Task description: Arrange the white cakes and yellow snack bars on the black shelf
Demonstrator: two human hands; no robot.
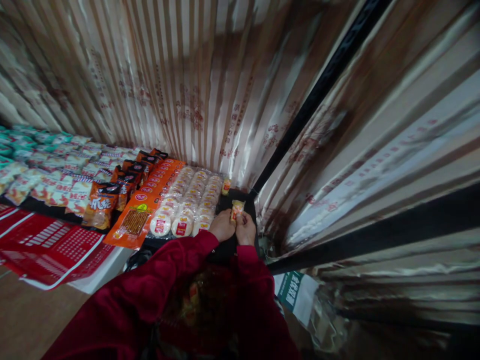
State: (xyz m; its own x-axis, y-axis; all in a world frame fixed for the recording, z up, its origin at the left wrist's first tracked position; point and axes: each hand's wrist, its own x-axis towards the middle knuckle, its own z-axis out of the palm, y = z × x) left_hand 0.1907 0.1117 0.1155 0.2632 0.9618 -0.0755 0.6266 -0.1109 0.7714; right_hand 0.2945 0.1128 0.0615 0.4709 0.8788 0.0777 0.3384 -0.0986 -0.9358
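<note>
Between both hands is a small yellow snack packet (237, 206) with red print, held upright over the black shelf corner. My left hand (222, 226) is closed at the packet's lower left side, fingers bent. On its right side, my right hand (245, 229) pinches it with thumb and fingers. A similar yellow packet (225, 187) stands at the back of the shelf, against the curtain. Just left of my hands lie rows of round white crackers (181, 226) in clear wrappers with red labels.
Orange snack bags (135, 220), black-and-orange bags (99, 202) and white packets (52, 186) line the shelf leftward. A red basket (56, 245) stands in front. A black pole (300, 112) slants behind the shelf corner, before a striped curtain (195, 90). Yellow packets (191, 297) lie dimly visible below my arms.
</note>
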